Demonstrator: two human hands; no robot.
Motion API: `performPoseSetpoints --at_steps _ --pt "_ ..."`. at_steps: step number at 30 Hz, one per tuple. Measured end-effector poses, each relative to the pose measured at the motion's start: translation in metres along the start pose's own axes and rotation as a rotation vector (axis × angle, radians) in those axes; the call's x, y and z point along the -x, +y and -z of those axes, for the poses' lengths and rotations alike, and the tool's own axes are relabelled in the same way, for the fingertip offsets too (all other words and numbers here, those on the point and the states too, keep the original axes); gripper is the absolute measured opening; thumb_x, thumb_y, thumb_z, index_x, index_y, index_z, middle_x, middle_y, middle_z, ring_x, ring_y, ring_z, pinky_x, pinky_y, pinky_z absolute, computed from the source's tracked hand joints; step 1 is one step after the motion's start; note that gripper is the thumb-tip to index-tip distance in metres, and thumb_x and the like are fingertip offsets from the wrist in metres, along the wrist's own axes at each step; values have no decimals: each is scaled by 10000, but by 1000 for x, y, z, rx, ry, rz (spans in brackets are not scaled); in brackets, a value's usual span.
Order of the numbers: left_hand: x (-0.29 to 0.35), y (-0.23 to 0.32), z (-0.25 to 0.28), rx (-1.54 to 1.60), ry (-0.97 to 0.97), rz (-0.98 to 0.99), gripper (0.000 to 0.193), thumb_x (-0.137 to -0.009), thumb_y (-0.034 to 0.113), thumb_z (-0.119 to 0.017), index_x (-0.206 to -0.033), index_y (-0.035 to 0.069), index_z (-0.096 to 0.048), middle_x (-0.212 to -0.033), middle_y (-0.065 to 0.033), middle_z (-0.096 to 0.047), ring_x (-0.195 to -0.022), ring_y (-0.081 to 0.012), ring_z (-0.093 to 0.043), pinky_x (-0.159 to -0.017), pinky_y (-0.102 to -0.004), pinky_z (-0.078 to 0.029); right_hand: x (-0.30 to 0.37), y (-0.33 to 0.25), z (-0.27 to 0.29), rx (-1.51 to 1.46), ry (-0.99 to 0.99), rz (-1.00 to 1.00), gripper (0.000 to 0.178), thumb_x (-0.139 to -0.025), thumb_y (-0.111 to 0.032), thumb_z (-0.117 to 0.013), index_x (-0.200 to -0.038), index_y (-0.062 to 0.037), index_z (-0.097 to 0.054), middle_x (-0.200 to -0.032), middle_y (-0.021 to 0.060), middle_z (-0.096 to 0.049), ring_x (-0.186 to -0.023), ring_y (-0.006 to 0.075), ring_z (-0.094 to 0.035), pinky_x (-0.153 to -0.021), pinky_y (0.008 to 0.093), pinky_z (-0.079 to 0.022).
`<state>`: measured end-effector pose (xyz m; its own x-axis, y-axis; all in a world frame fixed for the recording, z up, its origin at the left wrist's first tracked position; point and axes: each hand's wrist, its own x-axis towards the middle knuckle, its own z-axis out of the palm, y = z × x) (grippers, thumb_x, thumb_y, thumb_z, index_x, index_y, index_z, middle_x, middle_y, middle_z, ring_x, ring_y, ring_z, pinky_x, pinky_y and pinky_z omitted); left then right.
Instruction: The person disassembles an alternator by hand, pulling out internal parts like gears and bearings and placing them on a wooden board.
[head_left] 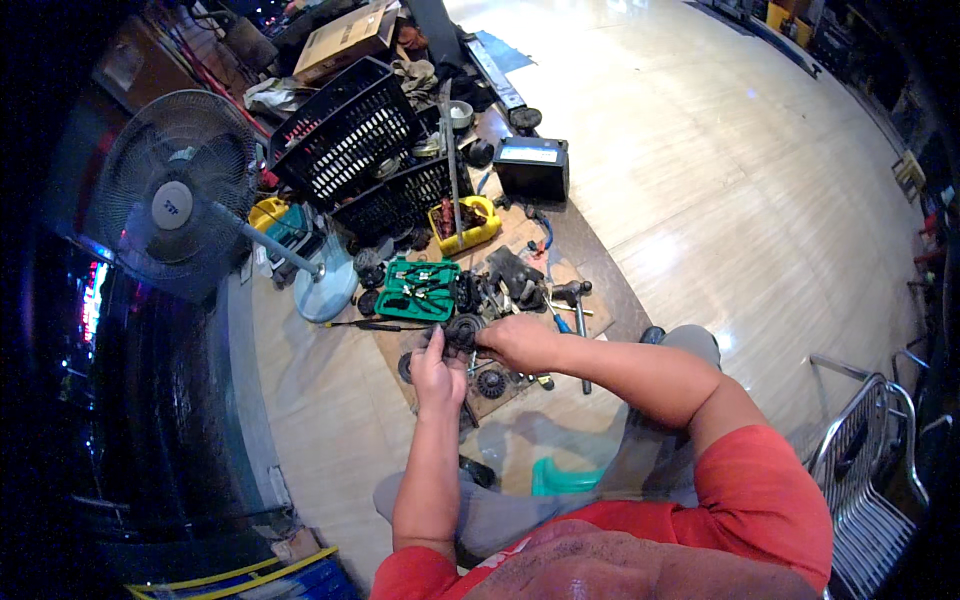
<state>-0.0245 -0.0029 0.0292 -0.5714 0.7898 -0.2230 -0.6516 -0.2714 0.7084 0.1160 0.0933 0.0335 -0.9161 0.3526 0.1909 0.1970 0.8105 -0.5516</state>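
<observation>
Above the board, both my hands meet at a dark, round, ring-shaped machine part (464, 328). My left hand (438, 378) has its fingers closed at the part's near left side. From the right, my right hand (520, 344) grips its edge with curled fingers, and the fingertips are partly hidden. Just below the hands lies a dark toothed gear (491, 383) on the board. Beyond the left hand sits a green tool tray (388, 290) with several small tools in it. A hammer (581, 335) and a blue-handled tool (562, 324) lie right of my right hand.
A yellow bin (487, 232) of parts and black baskets (350, 150) stand farther back. A black battery (532, 180) is at the board's far right. To the left stands a fan (175, 200). A metal chair (865, 480) is at the right, and a green stool (565, 477) is beneath me.
</observation>
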Motion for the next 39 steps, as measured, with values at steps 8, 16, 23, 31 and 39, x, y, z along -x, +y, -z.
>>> performPoseSetpoints --at_steps 8,16,23,31,39 --pt "-3 -2 1 56 -43 54 129 -945 80 -500 -1015 -2 -570 -969 -123 -653 -841 -250 -656 -777 -398 -549 1 7 1 -58 7 4 140 -810 -205 -584 -847 -71 -599 -829 151 -638 -799 366 -618 -666 485 -482" --pt "3 6 3 85 -106 60 152 -947 72 -494 -1063 19 -579 -1027 -112 -643 -905 -234 -641 -834 -379 -523 -7 -2 10 -18 -42 32 132 -810 -164 -575 -895 -67 -603 -842 170 -627 -811 381 -606 -701 487 -479" --pt "3 -4 12 65 -200 176 108 -907 81 -561 -996 29 -596 -899 -69 -655 -777 -177 -653 -701 -317 -548 -7 1 8 -53 -136 39 101 -779 -134 -622 -815 -39 -621 -828 192 -626 -800 400 -601 -714 474 -480" --pt "17 3 10 -562 -322 275 202 -852 118 -638 -984 -33 -659 -886 -77 -680 -757 -151 -631 -697 -295 -507 -7 11 16 97 -263 69 70 -732 -66 -611 -794 -41 -628 -809 190 -623 -790 389 -601 -702 464 -484" --pt "19 4 4 -1270 -429 77 241 -784 216 -666 -889 0 -675 -800 -212 -653 -738 -315 -642 -701 -395 -500 -10 21 17 133 -269 3 102 -743 -86 -587 -819 -36 -634 -810 209 -632 -774 401 -608 -687 473 -485"
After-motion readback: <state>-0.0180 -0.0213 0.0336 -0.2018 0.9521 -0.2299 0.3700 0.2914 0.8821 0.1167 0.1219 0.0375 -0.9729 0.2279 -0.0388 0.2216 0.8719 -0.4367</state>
